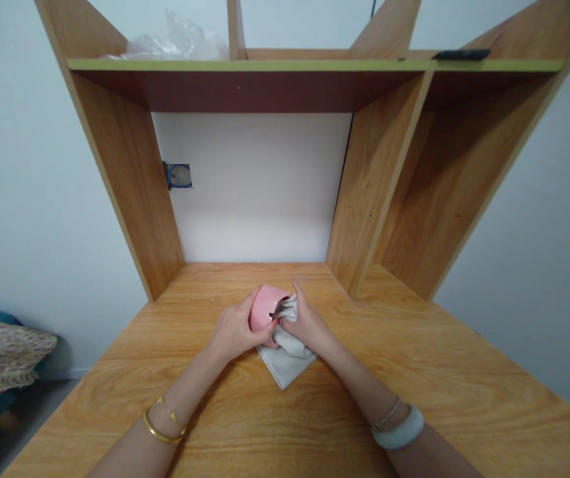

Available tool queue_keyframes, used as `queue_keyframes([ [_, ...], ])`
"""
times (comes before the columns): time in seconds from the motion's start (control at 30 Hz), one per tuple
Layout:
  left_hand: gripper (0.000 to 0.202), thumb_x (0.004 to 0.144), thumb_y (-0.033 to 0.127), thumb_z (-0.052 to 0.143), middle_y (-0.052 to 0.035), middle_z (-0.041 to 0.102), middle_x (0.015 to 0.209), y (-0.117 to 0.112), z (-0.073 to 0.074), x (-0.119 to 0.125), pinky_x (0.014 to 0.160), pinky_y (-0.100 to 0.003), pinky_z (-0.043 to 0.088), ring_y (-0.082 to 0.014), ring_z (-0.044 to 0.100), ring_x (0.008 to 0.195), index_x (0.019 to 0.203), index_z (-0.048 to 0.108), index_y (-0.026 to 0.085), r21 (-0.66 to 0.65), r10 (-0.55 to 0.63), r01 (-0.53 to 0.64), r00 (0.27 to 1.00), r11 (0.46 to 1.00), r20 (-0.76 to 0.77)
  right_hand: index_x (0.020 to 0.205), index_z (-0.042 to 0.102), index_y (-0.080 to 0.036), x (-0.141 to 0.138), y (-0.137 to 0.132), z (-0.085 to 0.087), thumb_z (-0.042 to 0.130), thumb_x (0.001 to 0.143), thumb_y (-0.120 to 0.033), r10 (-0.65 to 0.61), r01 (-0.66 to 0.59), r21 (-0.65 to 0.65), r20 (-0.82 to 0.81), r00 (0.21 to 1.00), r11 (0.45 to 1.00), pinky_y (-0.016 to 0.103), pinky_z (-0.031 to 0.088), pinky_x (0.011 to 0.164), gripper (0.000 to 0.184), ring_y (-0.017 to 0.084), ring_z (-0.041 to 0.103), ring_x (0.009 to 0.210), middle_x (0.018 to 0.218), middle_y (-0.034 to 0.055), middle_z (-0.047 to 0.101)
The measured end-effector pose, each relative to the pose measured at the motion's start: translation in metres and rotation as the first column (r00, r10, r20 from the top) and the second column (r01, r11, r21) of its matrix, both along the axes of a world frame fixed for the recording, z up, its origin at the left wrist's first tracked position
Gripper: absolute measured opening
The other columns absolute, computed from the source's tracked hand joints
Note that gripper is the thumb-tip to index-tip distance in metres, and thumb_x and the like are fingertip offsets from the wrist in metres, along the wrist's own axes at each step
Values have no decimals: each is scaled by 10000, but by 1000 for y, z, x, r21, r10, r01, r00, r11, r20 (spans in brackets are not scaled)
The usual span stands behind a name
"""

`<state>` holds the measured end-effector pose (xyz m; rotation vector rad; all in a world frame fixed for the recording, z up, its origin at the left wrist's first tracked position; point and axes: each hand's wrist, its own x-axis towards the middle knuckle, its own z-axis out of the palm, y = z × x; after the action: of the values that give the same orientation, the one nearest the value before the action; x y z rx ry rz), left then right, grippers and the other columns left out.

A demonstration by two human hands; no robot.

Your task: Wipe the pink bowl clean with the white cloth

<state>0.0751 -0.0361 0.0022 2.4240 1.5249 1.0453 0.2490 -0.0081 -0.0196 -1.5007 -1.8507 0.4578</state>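
A glossy pink cup (263,307) lies tilted on its side above the desk, its mouth turned to the right. My left hand (235,328) is wrapped round it from the left, with the thumb along its lower side. At the mouth, my right hand (307,324) grips a light grey cloth (287,362); part of the cloth is bunched at the rim and seems to go inside. The rest hangs below the cup towards me. Fingers and cloth hide much of the cup's opening.
The wooden desk (245,425) has upright side panels and a shelf (265,65) with a green edge above. On the shelf are a clear plastic bag (175,43) and a dark flat object (461,54). A wall box (180,175) sits behind; a patterned cloth (6,352) lies at left.
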Motion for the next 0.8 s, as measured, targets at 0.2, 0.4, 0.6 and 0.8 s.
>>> queue_keyframes([
  [0.2, 701, 678, 453, 552, -96, 623, 1042, 1, 4, -3, 779, -349, 445, -269, 594, 902, 1294, 365, 176, -23, -30, 28, 997, 999, -72, 1346, 178, -159, 4, -2, 9, 568, 693, -291, -150, 144, 97, 57, 987, 985, 264, 406, 566, 772, 221, 613, 719, 791, 74, 642],
  [0.4, 695, 700, 466, 525, -104, 581, 1122, 1, 2, -8, 803, -336, 439, -257, 576, 950, 1296, 348, 155, -20, -117, 116, 989, 993, -85, 1360, 177, -207, 4, -12, 15, 493, 751, -324, -170, 113, 240, 229, 959, 964, 266, 381, 562, 695, 222, 608, 666, 741, 50, 633],
  [0.6, 684, 743, 479, 502, -82, 548, 1153, 1, 3, -9, 820, -337, 425, -237, 556, 971, 1328, 274, 207, -8, -120, 119, 993, 993, -4, 1354, 192, -201, 7, -9, 9, 454, 742, -229, -38, 14, 204, 116, 992, 979, 266, 408, 606, 666, 201, 598, 688, 778, 34, 633],
  [0.8, 810, 748, 492, 523, -126, 461, 1216, 6, 0, -6, 887, -388, 379, -252, 467, 1091, 1359, 115, 151, -39, -76, 85, 978, 996, 194, 1316, 254, -170, 11, 1, 2, 407, 707, -159, -90, 151, 216, -267, 959, 965, 310, 446, 720, 627, 204, 587, 839, 992, 83, 610],
])
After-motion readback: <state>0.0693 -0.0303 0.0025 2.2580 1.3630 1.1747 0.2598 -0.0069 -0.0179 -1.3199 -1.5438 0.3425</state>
